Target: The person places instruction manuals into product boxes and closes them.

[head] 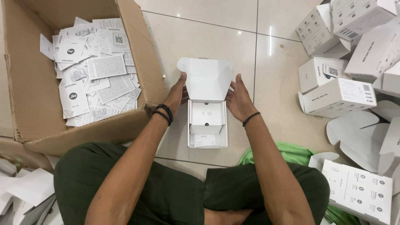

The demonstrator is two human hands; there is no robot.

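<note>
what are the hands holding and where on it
Both hands hold the open white box: the left hand and right hand grip the two side edges of its raised lid.

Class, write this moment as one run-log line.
left hand and right hand: on open white box lid | cardboard carton: leaflets | floor: tiled
</note>
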